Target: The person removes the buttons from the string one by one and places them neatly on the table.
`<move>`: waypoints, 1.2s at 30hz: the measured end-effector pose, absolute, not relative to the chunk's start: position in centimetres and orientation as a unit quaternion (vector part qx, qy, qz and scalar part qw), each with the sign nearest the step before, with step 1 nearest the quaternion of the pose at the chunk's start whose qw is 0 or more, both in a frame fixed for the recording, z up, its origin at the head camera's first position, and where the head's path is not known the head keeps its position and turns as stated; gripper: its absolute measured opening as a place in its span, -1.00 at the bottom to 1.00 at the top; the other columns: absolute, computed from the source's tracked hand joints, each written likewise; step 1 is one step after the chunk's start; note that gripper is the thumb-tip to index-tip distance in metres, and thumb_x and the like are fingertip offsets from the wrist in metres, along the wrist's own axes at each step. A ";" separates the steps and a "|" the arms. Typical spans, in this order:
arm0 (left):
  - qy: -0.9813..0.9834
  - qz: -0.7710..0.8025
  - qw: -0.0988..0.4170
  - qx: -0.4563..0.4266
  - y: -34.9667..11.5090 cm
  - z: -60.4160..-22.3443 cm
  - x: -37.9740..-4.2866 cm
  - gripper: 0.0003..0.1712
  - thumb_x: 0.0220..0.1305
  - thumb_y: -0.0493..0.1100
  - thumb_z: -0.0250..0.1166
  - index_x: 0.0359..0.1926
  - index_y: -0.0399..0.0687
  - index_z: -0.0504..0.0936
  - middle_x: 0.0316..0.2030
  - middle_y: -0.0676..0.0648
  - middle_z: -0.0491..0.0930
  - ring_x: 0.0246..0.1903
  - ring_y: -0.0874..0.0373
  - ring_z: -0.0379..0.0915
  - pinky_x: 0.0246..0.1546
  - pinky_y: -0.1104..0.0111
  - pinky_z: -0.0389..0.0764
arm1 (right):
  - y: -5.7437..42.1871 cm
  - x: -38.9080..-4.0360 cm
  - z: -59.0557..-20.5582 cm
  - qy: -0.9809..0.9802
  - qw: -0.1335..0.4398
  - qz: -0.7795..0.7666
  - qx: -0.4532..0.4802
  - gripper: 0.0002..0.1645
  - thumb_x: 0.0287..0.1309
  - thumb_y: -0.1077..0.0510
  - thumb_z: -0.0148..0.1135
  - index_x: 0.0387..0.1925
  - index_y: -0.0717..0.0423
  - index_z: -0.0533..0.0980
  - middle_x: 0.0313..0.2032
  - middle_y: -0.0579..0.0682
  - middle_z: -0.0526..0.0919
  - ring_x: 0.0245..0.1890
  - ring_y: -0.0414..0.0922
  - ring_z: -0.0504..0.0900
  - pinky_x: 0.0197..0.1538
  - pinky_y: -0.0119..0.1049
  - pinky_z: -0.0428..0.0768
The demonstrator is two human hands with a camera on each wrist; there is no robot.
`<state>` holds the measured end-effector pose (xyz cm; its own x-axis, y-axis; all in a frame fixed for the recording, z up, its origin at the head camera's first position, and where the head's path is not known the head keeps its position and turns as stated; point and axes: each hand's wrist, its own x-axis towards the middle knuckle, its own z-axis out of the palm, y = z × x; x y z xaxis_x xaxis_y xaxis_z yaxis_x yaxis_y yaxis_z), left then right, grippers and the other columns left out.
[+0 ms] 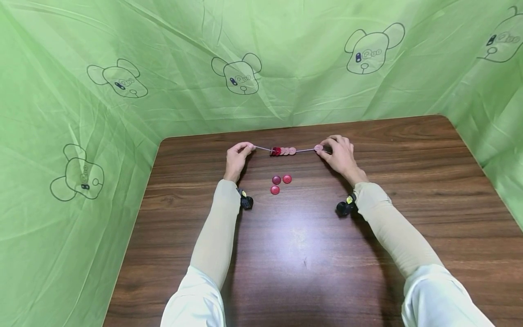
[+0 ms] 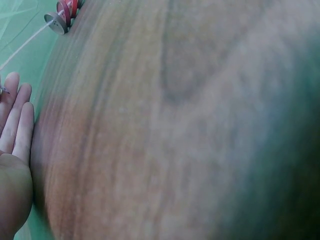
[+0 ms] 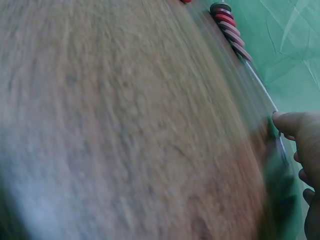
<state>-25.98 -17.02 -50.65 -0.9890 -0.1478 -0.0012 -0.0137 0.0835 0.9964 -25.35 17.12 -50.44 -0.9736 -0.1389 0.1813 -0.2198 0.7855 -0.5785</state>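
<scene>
A pale string stretches between both hands, bearing a row of dark, red and pink buttons near its middle. My left hand pinches the string's left end between thumb and fingertip. At the other side my right hand pinches a single pink button on the string, apart from the row. A short tail of string pokes out past this button. In the right wrist view, the strung buttons overlap like a stack. A greyish button forms the row's near end in the left wrist view.
Three loose buttons lie on the brown wooden table below the string: a maroon one and two red ones. Green curtain with bear drawings surrounds the table's back and sides. Small black cameras sit at both wrists.
</scene>
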 end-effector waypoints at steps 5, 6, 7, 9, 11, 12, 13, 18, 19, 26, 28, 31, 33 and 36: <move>-0.733 -0.676 0.045 0.058 -17.0 -50.6 -26.0 -0.65 0.24 -0.13 0.32 -0.10 -0.36 0.65 -0.36 0.02 0.72 -0.22 0.24 0.61 -0.12 0.49 0.60 | 17.5 -25.3 -50.2 -0.944 0.063 0.313 0.089 -0.57 0.13 -0.06 0.34 -0.05 0.11 0.56 0.17 0.18 0.40 0.22 0.22 0.23 0.13 0.14 0.20; -0.733 -0.676 0.045 0.059 -17.0 -50.6 -26.0 -0.65 0.25 -0.13 0.32 -0.11 -0.36 0.65 -0.36 0.01 0.72 -0.21 0.23 0.62 -0.11 0.49 0.60 | 17.6 -25.3 -50.2 -0.944 0.063 0.312 0.088 -0.57 0.13 -0.06 0.33 -0.05 0.11 0.56 0.18 0.19 0.40 0.22 0.22 0.23 0.13 0.14 0.20; -0.733 -0.676 0.044 0.059 -17.0 -50.5 -25.9 -0.65 0.25 -0.12 0.32 -0.11 -0.35 0.65 -0.35 -0.01 0.72 -0.20 0.21 0.62 -0.11 0.48 0.60 | 17.8 -25.3 -50.2 -0.944 0.063 0.311 0.087 -0.56 0.13 -0.06 0.33 -0.05 0.11 0.56 0.18 0.18 0.40 0.21 0.22 0.23 0.13 0.14 0.20; -0.733 -0.676 0.044 0.058 -17.0 -50.5 -26.0 -0.65 0.25 -0.12 0.31 -0.10 -0.35 0.65 -0.33 -0.03 0.72 -0.19 0.19 0.62 -0.09 0.46 0.60 | 18.0 -25.4 -50.2 -0.945 0.064 0.309 0.085 -0.56 0.15 -0.08 0.32 -0.04 0.10 0.55 0.18 0.18 0.40 0.22 0.21 0.23 0.13 0.13 0.19; -0.733 -0.677 0.044 0.057 -16.9 -50.4 -25.9 -0.65 0.25 -0.12 0.31 -0.10 -0.36 0.65 -0.31 -0.05 0.72 -0.18 0.17 0.62 -0.08 0.45 0.61 | 18.2 -25.4 -50.3 -0.946 0.064 0.308 0.082 -0.55 0.15 -0.10 0.31 -0.04 0.09 0.55 0.19 0.18 0.40 0.23 0.20 0.23 0.14 0.12 0.19; -0.733 -0.677 0.044 0.057 -16.9 -50.4 -25.9 -0.66 0.25 -0.13 0.31 -0.10 -0.35 0.65 -0.31 -0.06 0.72 -0.18 0.17 0.62 -0.07 0.44 0.61 | 18.3 -25.4 -50.2 -0.946 0.063 0.308 0.080 -0.55 0.15 -0.10 0.30 -0.03 0.09 0.55 0.19 0.18 0.40 0.23 0.20 0.23 0.14 0.12 0.19; -0.733 -0.676 0.044 0.057 -16.9 -50.4 -25.9 -0.66 0.26 -0.13 0.31 -0.10 -0.36 0.65 -0.31 -0.06 0.72 -0.18 0.18 0.62 -0.07 0.43 0.61 | 18.4 -25.4 -50.2 -0.946 0.061 0.308 0.078 -0.55 0.15 -0.10 0.30 -0.03 0.09 0.55 0.19 0.18 0.40 0.23 0.20 0.22 0.14 0.12 0.19; -0.735 -0.674 0.046 0.057 -17.0 -50.5 -25.9 -0.71 0.26 -0.15 0.31 -0.14 -0.32 0.67 -0.32 -0.07 0.72 -0.19 0.18 0.62 -0.07 0.43 0.61 | 18.9 -25.4 -50.0 -0.946 0.055 0.312 0.070 -0.52 0.15 -0.10 0.31 0.00 0.10 0.54 0.22 0.20 0.37 0.24 0.21 0.21 0.19 0.14 0.16; -0.736 -0.673 0.044 0.057 -17.0 -50.5 -25.9 -0.71 0.26 -0.14 0.31 -0.13 -0.31 0.67 -0.31 -0.08 0.72 -0.18 0.17 0.62 -0.07 0.43 0.61 | 19.0 -25.4 -50.0 -0.946 0.054 0.312 0.069 -0.52 0.15 -0.09 0.31 0.00 0.10 0.54 0.22 0.20 0.37 0.24 0.21 0.21 0.20 0.14 0.15; -0.736 -0.674 0.015 0.054 -17.0 -49.0 -25.2 -0.65 0.28 -0.20 0.27 -0.05 -0.43 0.61 -0.14 -0.31 0.67 -0.04 -0.04 0.59 0.07 0.23 0.58 | 19.5 -25.1 -50.1 -0.947 0.052 0.311 0.064 -0.54 0.16 -0.07 0.30 -0.01 0.12 0.54 0.21 0.18 0.38 0.22 0.22 0.20 0.19 0.14 0.13; -0.739 -0.671 0.012 0.054 -17.0 -48.5 -25.0 -0.66 0.29 -0.23 0.26 -0.04 -0.45 0.60 -0.12 -0.36 0.65 -0.03 -0.07 0.58 0.09 0.18 0.57 | 19.7 -25.1 -50.1 -0.947 0.052 0.310 0.063 -0.54 0.16 -0.08 0.30 -0.01 0.12 0.54 0.21 0.18 0.38 0.22 0.22 0.20 0.19 0.14 0.13; -0.741 -0.669 0.013 0.052 -16.9 -48.4 -25.0 -0.67 0.29 -0.24 0.26 -0.04 -0.46 0.60 -0.11 -0.36 0.64 -0.04 -0.07 0.59 0.08 0.18 0.58 | 19.9 -25.1 -50.2 -0.947 0.055 0.310 0.059 -0.54 0.16 -0.07 0.30 0.00 0.12 0.54 0.21 0.20 0.37 0.23 0.23 0.21 0.18 0.15 0.13; -0.739 -0.671 0.017 0.054 -17.0 -48.9 -25.2 -0.67 0.28 -0.22 0.27 -0.05 -0.44 0.61 -0.13 -0.33 0.66 -0.05 -0.04 0.60 0.07 0.21 0.58 | 20.1 -25.2 -50.2 -0.947 0.057 0.310 0.056 -0.54 0.16 -0.06 0.31 0.00 0.12 0.54 0.22 0.21 0.37 0.23 0.24 0.20 0.18 0.16 0.13; -0.737 -0.673 0.022 0.059 -17.1 -49.7 -25.6 -0.66 0.27 -0.18 0.29 -0.06 -0.39 0.63 -0.17 -0.24 0.70 -0.09 0.04 0.61 0.05 0.26 0.59 | 20.2 -25.2 -50.2 -0.948 0.058 0.308 0.052 -0.54 0.15 -0.06 0.31 0.00 0.12 0.53 0.23 0.22 0.36 0.24 0.24 0.19 0.18 0.16 0.13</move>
